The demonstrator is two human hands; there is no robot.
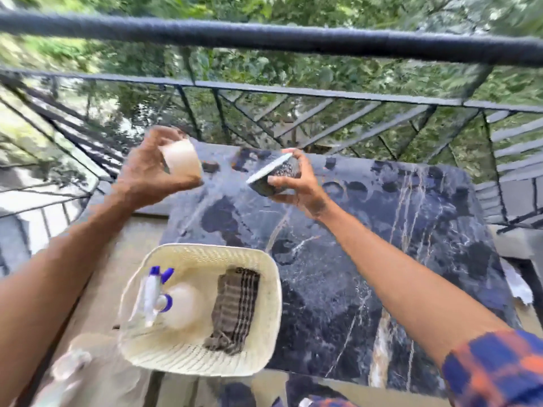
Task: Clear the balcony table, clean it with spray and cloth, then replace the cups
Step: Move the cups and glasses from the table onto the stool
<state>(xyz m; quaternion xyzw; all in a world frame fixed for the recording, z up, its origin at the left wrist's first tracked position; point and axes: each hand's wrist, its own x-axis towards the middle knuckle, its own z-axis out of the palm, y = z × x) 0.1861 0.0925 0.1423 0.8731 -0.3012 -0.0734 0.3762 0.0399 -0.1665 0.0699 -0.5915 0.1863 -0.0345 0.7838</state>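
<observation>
My left hand (147,174) holds a cream cup (182,161) in the air above the far left corner of the dark marble table (367,245). My right hand (302,186) grips a dark patterned cup with a white rim (274,174), tilted, above the table's far middle. A cream woven basket (202,309) sits on the table's near left corner. In it lie a white spray bottle with a blue trigger (169,301) and a folded brown striped cloth (235,306). The picture is blurred by motion.
A black metal railing (279,39) runs behind and left of the table, with trees beyond. The tan balcony floor (97,283) lies left of the table. Blurred pale objects (70,371) sit at the bottom left.
</observation>
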